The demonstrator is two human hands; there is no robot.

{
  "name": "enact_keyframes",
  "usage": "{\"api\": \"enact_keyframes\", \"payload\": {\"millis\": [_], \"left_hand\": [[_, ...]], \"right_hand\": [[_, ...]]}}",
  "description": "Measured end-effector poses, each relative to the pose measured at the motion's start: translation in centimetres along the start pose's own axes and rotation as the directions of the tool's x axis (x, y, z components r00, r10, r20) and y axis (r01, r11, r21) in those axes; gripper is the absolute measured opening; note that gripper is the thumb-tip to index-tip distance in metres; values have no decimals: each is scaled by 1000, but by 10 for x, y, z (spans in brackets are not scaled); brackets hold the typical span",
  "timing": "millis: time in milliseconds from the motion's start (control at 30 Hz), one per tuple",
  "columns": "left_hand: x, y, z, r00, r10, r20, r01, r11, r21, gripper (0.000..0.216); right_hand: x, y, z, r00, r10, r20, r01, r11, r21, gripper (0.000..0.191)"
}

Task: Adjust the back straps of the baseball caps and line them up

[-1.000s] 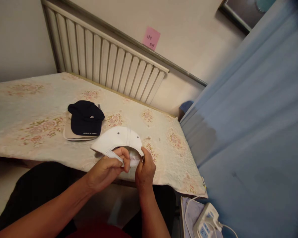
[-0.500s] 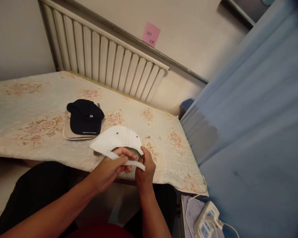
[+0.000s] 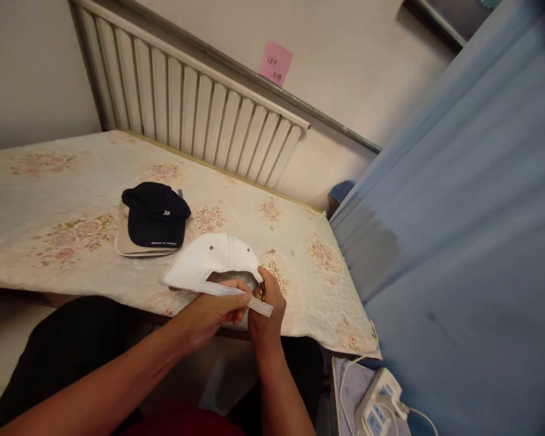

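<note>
A white baseball cap is between my hands above the near edge of the bed, its back opening facing me. My left hand pinches the cap's loose white back strap between thumb and fingers; the strap's end sticks out to the right. My right hand is closed on the cap's right rim, beside a small dark buckle that its fingers partly hide. Left of the white cap, a navy cap with small white lettering lies on top of a beige cap.
The bed has a floral quilted cover. Behind it a white radiator stands against the wall, with a pink note above. A blue curtain hangs at the right. At lower right sits a white power strip with cables.
My left hand has slid right along the strap, which now lies straighter with its end farther right. The white cap has shifted slightly; my right hand still grips its rim.
</note>
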State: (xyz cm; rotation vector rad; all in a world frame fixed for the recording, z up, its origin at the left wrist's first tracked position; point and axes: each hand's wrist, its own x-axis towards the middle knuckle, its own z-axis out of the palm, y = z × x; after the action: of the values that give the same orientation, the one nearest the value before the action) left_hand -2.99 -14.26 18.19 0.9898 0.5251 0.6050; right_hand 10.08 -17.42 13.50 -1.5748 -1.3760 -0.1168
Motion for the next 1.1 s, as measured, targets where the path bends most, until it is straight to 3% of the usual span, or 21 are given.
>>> {"api": "enact_keyframes", "payload": {"millis": [200, 367, 567, 800, 1100], "left_hand": [[12, -3, -1, 996, 90, 2, -90, 994, -67, 22], [20, -2, 1, 997, 71, 0, -71, 994, -82, 25], [24, -1, 3, 998, 16, -65, -21, 996, -86, 30], [27, -4, -5, 994, 69, -85, -75, 995, -68, 25], [28, -9, -8, 994, 63, -93, -64, 998, -12, 20]], "right_hand": [[4, -10, -10, 996, -83, -16, 82, 995, -58, 29], [8, -14, -20, 988, -100, 115, 116, 983, -142, 30], [12, -13, -31, 961, -148, 235, 173, 981, -86, 33], [15, -19, -46, 947, -138, 289, 106, 987, 125, 37], [18, -25, -53, 943, -32, 330, -9, 992, 123, 25]]}}
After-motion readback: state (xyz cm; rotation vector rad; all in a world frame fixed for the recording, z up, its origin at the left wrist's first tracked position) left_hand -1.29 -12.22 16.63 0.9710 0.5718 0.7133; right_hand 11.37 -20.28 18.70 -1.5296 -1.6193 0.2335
